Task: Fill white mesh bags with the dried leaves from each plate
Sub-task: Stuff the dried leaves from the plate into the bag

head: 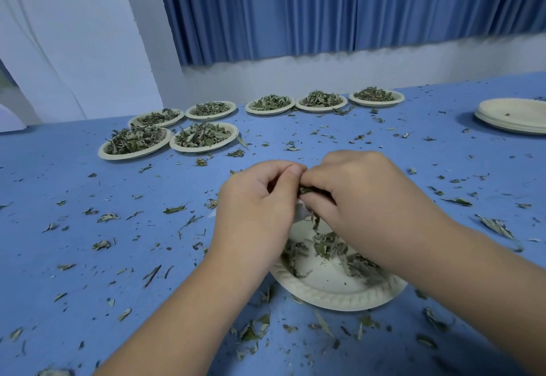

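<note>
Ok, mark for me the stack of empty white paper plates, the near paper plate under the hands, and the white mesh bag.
Stack of empty white paper plates [511, 115]: head view, top plate's face.
Near white paper plate [334, 296]: head view, front rim.
White mesh bag [302, 211]: head view, sliver showing between the hands.

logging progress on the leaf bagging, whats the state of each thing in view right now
near plate: partly emptied, some dried leaves left
white mesh bag: mostly hidden between the hands, fill unclear
left hand: closed on the bag
right hand: pinching dried leaves at the bag
seven far plates: heaped with leaves
stack of plates: empty
table: littered with leaf bits
</note>
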Available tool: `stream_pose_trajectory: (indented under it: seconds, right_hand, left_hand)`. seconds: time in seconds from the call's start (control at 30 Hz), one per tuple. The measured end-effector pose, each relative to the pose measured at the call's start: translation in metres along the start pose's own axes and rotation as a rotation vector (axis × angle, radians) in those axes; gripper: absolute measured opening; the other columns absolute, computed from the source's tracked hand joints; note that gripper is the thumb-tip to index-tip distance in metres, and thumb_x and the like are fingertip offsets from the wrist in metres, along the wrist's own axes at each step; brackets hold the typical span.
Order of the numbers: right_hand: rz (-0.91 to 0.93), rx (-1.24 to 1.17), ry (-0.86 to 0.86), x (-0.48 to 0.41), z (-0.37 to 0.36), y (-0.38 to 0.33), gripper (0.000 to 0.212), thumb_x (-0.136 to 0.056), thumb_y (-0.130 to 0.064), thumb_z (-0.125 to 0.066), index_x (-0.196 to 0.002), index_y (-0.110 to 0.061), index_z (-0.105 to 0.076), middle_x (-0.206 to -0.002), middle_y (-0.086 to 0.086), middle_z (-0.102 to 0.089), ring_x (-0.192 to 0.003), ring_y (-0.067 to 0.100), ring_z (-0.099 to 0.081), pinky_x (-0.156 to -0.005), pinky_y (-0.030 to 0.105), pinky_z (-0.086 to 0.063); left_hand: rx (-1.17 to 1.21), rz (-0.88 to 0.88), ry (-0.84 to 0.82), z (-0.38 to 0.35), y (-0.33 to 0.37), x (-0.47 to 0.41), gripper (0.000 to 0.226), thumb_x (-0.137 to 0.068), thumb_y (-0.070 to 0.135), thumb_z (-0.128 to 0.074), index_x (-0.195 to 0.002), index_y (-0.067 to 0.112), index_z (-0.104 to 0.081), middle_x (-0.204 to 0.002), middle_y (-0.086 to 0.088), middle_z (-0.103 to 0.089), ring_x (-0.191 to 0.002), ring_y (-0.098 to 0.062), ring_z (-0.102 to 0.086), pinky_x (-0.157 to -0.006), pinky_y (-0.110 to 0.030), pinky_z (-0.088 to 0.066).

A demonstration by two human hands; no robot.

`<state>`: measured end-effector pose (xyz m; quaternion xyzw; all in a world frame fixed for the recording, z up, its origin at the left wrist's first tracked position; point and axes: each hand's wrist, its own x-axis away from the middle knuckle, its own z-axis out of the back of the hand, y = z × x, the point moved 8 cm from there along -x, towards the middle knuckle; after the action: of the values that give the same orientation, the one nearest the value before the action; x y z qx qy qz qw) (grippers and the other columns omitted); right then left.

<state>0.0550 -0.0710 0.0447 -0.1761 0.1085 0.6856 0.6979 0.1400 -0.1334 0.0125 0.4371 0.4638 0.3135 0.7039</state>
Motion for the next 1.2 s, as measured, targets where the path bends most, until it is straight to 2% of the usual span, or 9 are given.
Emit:
stream_pose_trajectory:
  seconds: [0.07,0.17,0.3,0.4,0.47,0.6,0.73,1.0,1.2]
  right_hand:
    - [0.032,-0.074,-0.033,0.002,-0.002,0.001,0.024,-0.096,-0.035,-0.043,-0.097,-0.024,-0.063,-0.079,-0.010,-0.040,-0.082,0.013,-0.049,-0.076,0.027,-0.041]
    - [0.041,-0.144,-0.047,0.005,-0.003,0.002,0.022,-0.095,-0.034,-0.044,-0.101,-0.023,-0.062,-0.083,-0.013,-0.042,-0.084,0.009,-0.048,-0.077,0.025,-0.039]
    - [-0.021,-0.220,0.062,0.005,0.004,0.005,0.017,-0.093,-0.032,-0.053,-0.110,-0.028,-0.052,-0.094,-0.012,-0.057,-0.087,0.009,-0.054,-0.076,0.028,-0.044]
    - [-0.072,-0.268,0.144,0.006,0.008,0.010,0.024,-0.090,-0.034,-0.059,-0.104,-0.032,-0.040,-0.089,-0.011,-0.061,-0.077,0.008,-0.055,-0.068,0.033,-0.047]
    - [-0.076,-0.236,0.187,0.008,0.010,0.012,0.022,-0.088,-0.035,-0.061,-0.103,-0.030,-0.046,-0.087,-0.011,-0.063,-0.076,0.007,-0.055,-0.068,0.031,-0.047]
    - [0.003,-0.190,0.245,0.012,0.013,0.008,0.010,-0.085,-0.024,-0.067,-0.093,-0.019,-0.067,-0.076,-0.005,-0.067,-0.073,0.017,-0.061,-0.063,0.038,-0.051]
    - [0.075,-0.176,0.259,0.012,0.015,0.001,0.011,-0.078,-0.011,-0.066,-0.082,-0.014,-0.075,-0.075,-0.001,-0.066,-0.071,0.018,-0.061,-0.064,0.033,-0.052]
    - [0.013,-0.421,0.101,0.008,0.006,0.013,0.027,-0.088,-0.021,-0.062,-0.112,-0.028,-0.071,-0.093,-0.013,-0.055,-0.087,-0.003,-0.048,-0.073,0.005,-0.033]
    - [-0.124,-0.555,0.304,0.009,0.010,0.028,0.011,-0.074,-0.022,-0.077,-0.077,-0.030,-0.070,-0.066,-0.012,-0.065,-0.065,0.005,-0.059,-0.063,0.018,-0.046]
  left_hand:
    - [0.019,0.026,0.024,0.002,-0.002,0.000,0.026,-0.094,0.018,-0.060,-0.076,0.030,-0.076,-0.062,0.003,-0.069,-0.056,-0.005,-0.063,-0.066,-0.036,-0.060]
    - [0.010,0.020,0.048,0.004,0.000,0.000,0.025,-0.093,0.020,-0.060,-0.077,0.028,-0.076,-0.064,0.004,-0.070,-0.057,-0.004,-0.064,-0.064,-0.029,-0.058]
    - [0.026,0.021,0.031,0.003,0.001,0.001,0.027,-0.095,0.018,-0.058,-0.078,0.028,-0.076,-0.059,0.006,-0.066,-0.055,-0.005,-0.063,-0.068,-0.044,-0.061]
    - [0.064,0.036,0.052,0.004,0.003,0.001,0.028,-0.095,0.017,-0.059,-0.074,0.027,-0.075,-0.050,0.011,-0.061,-0.045,0.001,-0.058,-0.055,-0.022,-0.055]
    - [0.085,0.049,0.061,0.004,0.003,0.001,0.026,-0.095,0.016,-0.059,-0.076,0.026,-0.075,-0.049,0.012,-0.060,-0.043,0.001,-0.056,-0.048,-0.016,-0.047]
    - [0.183,0.100,0.055,0.003,-0.003,0.001,0.020,-0.095,0.016,-0.060,-0.083,0.018,-0.076,-0.056,0.006,-0.064,-0.047,-0.008,-0.060,-0.056,-0.028,-0.054]
    - [0.211,0.114,0.054,0.003,-0.003,0.001,0.021,-0.094,0.015,-0.061,-0.081,0.018,-0.077,-0.061,0.002,-0.068,-0.047,-0.008,-0.061,-0.050,-0.020,-0.050]
    - [0.231,0.118,0.042,0.003,-0.002,0.001,0.020,-0.094,0.014,-0.061,-0.081,0.018,-0.076,-0.069,-0.003,-0.073,-0.053,-0.006,-0.063,-0.053,-0.020,-0.054]
    - [0.105,0.067,0.007,0.001,0.001,0.004,0.023,-0.095,0.019,-0.057,-0.084,0.022,-0.077,-0.070,0.003,-0.073,-0.057,-0.007,-0.066,-0.064,-0.033,-0.057]
